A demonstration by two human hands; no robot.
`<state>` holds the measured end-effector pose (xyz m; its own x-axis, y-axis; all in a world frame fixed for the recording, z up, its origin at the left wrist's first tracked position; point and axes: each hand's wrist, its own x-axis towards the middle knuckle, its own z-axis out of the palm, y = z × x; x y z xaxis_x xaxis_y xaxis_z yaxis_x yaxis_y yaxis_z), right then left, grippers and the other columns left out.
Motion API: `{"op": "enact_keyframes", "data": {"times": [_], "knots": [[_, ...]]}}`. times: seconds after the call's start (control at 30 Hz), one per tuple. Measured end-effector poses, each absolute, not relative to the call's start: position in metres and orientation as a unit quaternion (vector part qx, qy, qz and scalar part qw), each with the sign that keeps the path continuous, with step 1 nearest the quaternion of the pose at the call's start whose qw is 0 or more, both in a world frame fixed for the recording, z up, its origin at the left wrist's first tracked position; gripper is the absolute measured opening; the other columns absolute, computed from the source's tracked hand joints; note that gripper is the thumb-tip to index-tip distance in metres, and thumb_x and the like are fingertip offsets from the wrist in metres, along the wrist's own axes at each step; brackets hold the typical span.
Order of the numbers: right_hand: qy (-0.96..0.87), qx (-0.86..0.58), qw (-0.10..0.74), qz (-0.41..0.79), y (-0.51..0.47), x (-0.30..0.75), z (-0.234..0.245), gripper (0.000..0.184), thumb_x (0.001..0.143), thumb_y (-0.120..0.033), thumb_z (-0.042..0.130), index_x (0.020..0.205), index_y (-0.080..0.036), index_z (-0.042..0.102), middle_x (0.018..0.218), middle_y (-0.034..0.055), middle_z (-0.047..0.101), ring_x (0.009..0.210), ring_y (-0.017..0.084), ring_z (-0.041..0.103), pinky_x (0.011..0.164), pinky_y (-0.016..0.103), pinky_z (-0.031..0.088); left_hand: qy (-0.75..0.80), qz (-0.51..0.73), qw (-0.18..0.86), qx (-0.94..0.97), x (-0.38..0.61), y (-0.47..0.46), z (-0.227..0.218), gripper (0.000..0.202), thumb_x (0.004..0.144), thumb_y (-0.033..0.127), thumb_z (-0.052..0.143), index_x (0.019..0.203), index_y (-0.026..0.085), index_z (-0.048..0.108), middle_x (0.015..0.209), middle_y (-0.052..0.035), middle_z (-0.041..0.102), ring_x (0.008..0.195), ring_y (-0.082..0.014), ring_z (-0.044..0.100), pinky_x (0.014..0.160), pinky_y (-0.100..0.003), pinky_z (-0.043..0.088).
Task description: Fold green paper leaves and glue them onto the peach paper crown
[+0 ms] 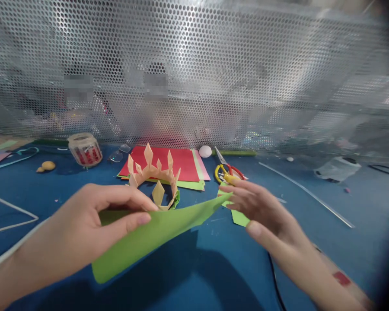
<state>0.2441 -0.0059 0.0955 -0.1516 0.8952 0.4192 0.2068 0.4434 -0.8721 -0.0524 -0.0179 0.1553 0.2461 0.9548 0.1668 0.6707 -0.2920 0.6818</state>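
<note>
My left hand (106, 224) pinches a sheet of green paper (149, 242) between thumb and fingers along its upper edge. The sheet hangs tilted above the blue table, curving up to a narrow point at the right. My right hand (269, 216) is beside that point with its fingers stretched and thumb apart, slightly blurred; I see nothing in its grasp. Behind the sheet stands a peach paper crown (149, 175) with pointed diamond shapes, its lower front partly covered. Scissors with red handles (223, 157) and a yellow-handled tool (221, 172) lie just beyond my right fingers.
Red paper (168, 162) lies on other coloured sheets behind the crown. Farther left are a clear jar with red contents (86, 149) and glasses (118, 154). A thin clear strip (307, 194) and crumpled plastic (339, 168) lie right. Perforated metal (194, 73) closes the back.
</note>
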Motion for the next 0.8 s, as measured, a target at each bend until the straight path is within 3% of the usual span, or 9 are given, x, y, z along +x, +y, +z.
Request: {"op": "enact_keyframes", "data": {"times": [0.07,0.13,0.2,0.3,0.53,0.7,0.8], "knots": [[-0.670,-0.418,0.482,0.380,-0.009,0.232,0.090,0.039,0.080,-0.056,0.066,0.107,-0.028,0.067,0.087,0.0042,0.072,0.074,0.019,0.069,0.064,0.028,0.057,0.524,0.284,0.289,0.749,-0.048,-0.017,0.147,0.009,0.078,0.037,0.066,0.079,0.033,0.073,0.076,0.0090,0.075,0.066,-0.0115,0.069,0.058,-0.013,0.051],[-0.660,-0.455,0.462,0.380,-0.011,0.226,0.084,0.029,0.082,-0.053,0.065,0.083,-0.024,0.071,0.062,-0.0004,0.063,0.052,0.014,0.057,0.045,0.022,0.047,0.522,0.287,0.295,0.747,-0.045,-0.015,0.142,0.008,0.078,0.034,0.064,0.077,0.032,0.073,0.074,0.0085,0.075,0.064,-0.0124,0.069,0.058,-0.015,0.052],[-0.654,-0.476,0.461,0.366,-0.012,0.224,0.078,0.031,0.083,-0.050,0.064,0.069,-0.022,0.068,0.054,-0.0023,0.053,0.046,0.011,0.046,0.038,0.021,0.036,0.531,0.290,0.265,0.751,-0.043,-0.013,0.139,0.011,0.078,0.031,0.062,0.073,0.030,0.072,0.074,0.0078,0.074,0.068,-0.0139,0.068,0.064,-0.018,0.054],[-0.651,-0.483,0.468,0.352,-0.014,0.224,0.073,0.031,0.083,-0.047,0.065,0.066,-0.022,0.067,0.056,-0.0021,0.052,0.046,0.011,0.042,0.039,0.022,0.033,0.540,0.293,0.216,0.759,-0.039,-0.010,0.135,0.013,0.077,0.027,0.059,0.068,0.026,0.069,0.069,0.0065,0.071,0.069,-0.0154,0.066,0.069,-0.022,0.052],[-0.646,-0.497,0.485,0.317,-0.013,0.224,0.077,0.025,0.079,-0.041,0.069,0.064,-0.021,0.069,0.060,0.0014,0.064,0.054,0.016,0.056,0.049,0.025,0.044,0.563,0.243,0.227,0.756,-0.038,-0.007,0.133,0.016,0.075,0.027,0.054,0.062,0.022,0.062,0.064,0.0049,0.066,0.064,-0.0151,0.063,0.062,-0.022,0.048],[-0.613,-0.520,0.512,0.302,-0.002,0.239,0.078,0.022,0.071,-0.039,0.076,0.060,-0.021,0.068,0.055,0.0004,0.059,0.049,0.015,0.050,0.043,0.025,0.038,0.578,0.213,0.222,0.756,-0.054,0.007,0.134,0.015,0.075,0.027,0.058,0.062,0.021,0.064,0.062,0.0059,0.065,0.058,-0.0131,0.060,0.054,-0.020,0.043],[-0.564,-0.535,0.550,0.305,0.007,0.254,0.074,0.027,0.076,-0.046,0.071,0.064,-0.022,0.065,0.054,-0.0014,0.054,0.046,0.013,0.046,0.040,0.024,0.035,0.607,0.248,0.157,0.739,-0.071,0.018,0.139,0.016,0.078,0.030,0.059,0.067,0.019,0.064,0.061,0.0047,0.064,0.057,-0.0133,0.055,0.052,-0.021,0.038]]}}
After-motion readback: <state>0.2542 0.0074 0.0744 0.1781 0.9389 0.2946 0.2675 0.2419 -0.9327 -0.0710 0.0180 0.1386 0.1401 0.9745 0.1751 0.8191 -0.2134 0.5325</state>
